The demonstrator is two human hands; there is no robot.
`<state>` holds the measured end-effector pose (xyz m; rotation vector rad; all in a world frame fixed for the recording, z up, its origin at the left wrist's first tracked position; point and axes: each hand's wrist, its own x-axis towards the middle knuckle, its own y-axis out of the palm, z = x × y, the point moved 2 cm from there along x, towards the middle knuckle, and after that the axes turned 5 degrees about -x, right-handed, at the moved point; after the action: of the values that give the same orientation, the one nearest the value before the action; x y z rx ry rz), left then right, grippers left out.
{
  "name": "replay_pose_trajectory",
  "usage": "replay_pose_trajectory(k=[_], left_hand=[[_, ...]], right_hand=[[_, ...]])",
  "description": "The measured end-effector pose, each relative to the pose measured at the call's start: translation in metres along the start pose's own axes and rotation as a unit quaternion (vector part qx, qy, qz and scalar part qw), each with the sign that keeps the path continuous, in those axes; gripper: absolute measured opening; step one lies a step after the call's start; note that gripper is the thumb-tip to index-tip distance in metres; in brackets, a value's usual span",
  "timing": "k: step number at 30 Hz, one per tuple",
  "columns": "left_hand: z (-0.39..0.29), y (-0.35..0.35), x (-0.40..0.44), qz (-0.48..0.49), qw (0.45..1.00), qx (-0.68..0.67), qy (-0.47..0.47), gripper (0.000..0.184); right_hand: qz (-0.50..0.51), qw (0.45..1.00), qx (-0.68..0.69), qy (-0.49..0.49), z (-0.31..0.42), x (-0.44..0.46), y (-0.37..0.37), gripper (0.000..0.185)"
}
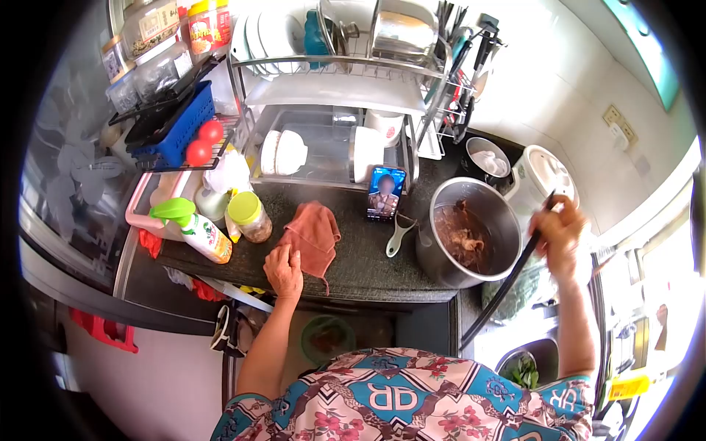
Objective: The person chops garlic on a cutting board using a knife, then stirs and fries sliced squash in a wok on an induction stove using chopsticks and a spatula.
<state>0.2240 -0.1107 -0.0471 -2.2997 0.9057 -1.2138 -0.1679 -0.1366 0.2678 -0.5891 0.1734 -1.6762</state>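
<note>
My left hand lies at the front of the dark counter, its fingers over the lower left edge of a reddish-brown cloth. The fingers look laid out rather than clenched. In my right hand is a long, thin black stick-like tool, slanting down toward the sink side; its exact kind does not show. Left of that hand stands a deep metal pot with brown chunks of meat in liquid. A pale-handled utensil lies beside the pot.
A phone leans upright against the dish rack. To the left are a spray bottle, a jar with a yellow-green lid and a blue basket. A white lidded appliance stands behind my right hand; greens lie in the sink.
</note>
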Motion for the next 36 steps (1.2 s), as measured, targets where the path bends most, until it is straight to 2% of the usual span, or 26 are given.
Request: replay_pose_trajectory(k=[1,3,4,6,7,9,10,11,12,13,14,15,16,17,18,19,20,23,24,26,27,29,30,31,33,36], left_hand=[[0.002,-0.001,0.0,-0.002,1.0,-0.028,-0.012,0.027],[0.009,-0.002,0.0,0.002,0.998,-0.069,-0.008,0.028],[0.015,-0.003,0.001,-0.005,0.983,-0.181,-0.039,0.029],[0.038,0.006,-0.004,-0.022,0.925,-0.358,-0.122,0.03],[0.023,-0.015,-0.002,-0.02,0.922,-0.361,-0.141,0.028],[0.016,-0.035,-0.016,0.014,0.924,-0.376,-0.071,0.025],[0.003,-0.046,-0.028,0.068,0.905,-0.412,-0.079,0.022],[-0.023,-0.066,-0.042,0.14,0.831,-0.518,-0.147,0.019],[-0.045,-0.081,-0.055,0.247,0.794,-0.534,-0.151,0.013],[-0.07,-0.103,-0.072,0.315,0.8,-0.494,-0.125,0.012],[-0.089,-0.12,-0.092,0.428,0.764,-0.476,-0.077,0.013],[-0.106,-0.136,-0.113,0.566,0.677,-0.462,-0.082,0.02],[-0.122,-0.152,-0.136,0.666,0.573,-0.454,-0.146,0.025],[-0.133,-0.166,-0.159,0.733,0.497,-0.438,-0.159,0.028],[-0.142,-0.176,-0.179,0.782,0.419,-0.434,-0.156,0.032],[-0.151,-0.187,-0.195,0.808,0.359,-0.442,-0.147,0.037],[-0.16,-0.198,-0.208,0.828,0.317,-0.431,-0.165,0.042],[-0.179,-0.226,-0.231,0.838,0.221,-0.432,-0.249,0.047],[-0.184,-0.233,-0.235,0.841,0.223,-0.427,-0.247,0.047],[-0.197,-0.248,-0.24,0.855,0.182,-0.445,-0.195,0.039],[-0.201,-0.254,-0.247,0.856,0.184,-0.443,-0.191,0.039],[-0.207,-0.268,-0.262,0.857,0.169,-0.46,-0.16,0.029],[-0.21,-0.274,-0.269,0.859,0.162,-0.456,-0.166,0.021],[-0.215,-0.281,-0.277,0.86,0.165,-0.455,-0.162,0.021],[-0.224,-0.3,-0.299,0.867,0.128,-0.451,-0.172,0.018],[-0.24,-0.327,-0.348,0.875,0.109,-0.442,-0.169,0.012]], right_hand=[[0.014,0.998,0.033,0.051,-0.017,-0.02,0.004,0.024],[0.036,0.994,0.066,0.078,-0.052,-0.063,0.012,0.042],[0.021,0.991,0.088,0.1,-0.071,-0.087,0.018,0.052],[0.005,0.986,0.108,0.126,-0.096,-0.131,0.023,0.048],[0.002,0.981,0.126,0.148,-0.107,-0.152,0.023,0.043],[-0.018,0.967,0.16,0.199,-0.115,-0.195,0.028,0.039],[-0.023,0.961,0.157,0.225,-0.109,-0.217,0.032,0.04],[-0.027,0.955,0.154,0.251,-0.102,-0.238,0.036,0.042],[-0.028,0.954,0.152,0.258,-0.091,-0.258,0.039,0.048],[-0.032,0.953,0.149,0.262,-0.084,-0.277,0.04,0.058],[-0.052,0.952,0.154,0.26,-0.075,-0.296,0.043,0.062],[-0.072,0.951,0.158,0.256,-0.067,-0.314,0.045,0.067],[-0.071,0.952,0.15,0.257,-0.06,-0.33,0.046,0.073],[-0.095,0.944,0.185,0.255,-0.058,-0.347,0.047,0.062],[-0.083,0.946,0.179,0.256,-0.059,-0.358,0.043,0.051],[-0.071,0.948,0.174,0.256,-0.057,-0.367,0.04,0.042],[-0.104,0.95,0.171,0.241,-0.046,-0.374,0.039,0.025],[-0.112,0.957,0.161,0.215,-0.038,-0.395,0.036,0.02],[-0.117,0.955,0.166,0.214,-0.034,-0.402,0.037,0.02],[-0.126,0.961,0.146,0.2,-0.021,-0.414,0.04,0.018],[-0.129,0.961,0.148,0.196,-0.016,-0.42,0.038,0.018],[-0.131,0.966,0.113,0.192,-0.006,-0.434,0.033,0.018],[-0.133,0.966,0.114,0.188,-0.003,-0.442,0.028,0.018],[-0.15,0.961,0.127,0.195,0.0,-0.453,0.022,0.018],[-0.168,0.955,0.143,0.201,0.002,-0.481,0.01,0.018],[-0.194,0.952,0.11,0.211,0.004,-0.536,-0.02,0.018]])
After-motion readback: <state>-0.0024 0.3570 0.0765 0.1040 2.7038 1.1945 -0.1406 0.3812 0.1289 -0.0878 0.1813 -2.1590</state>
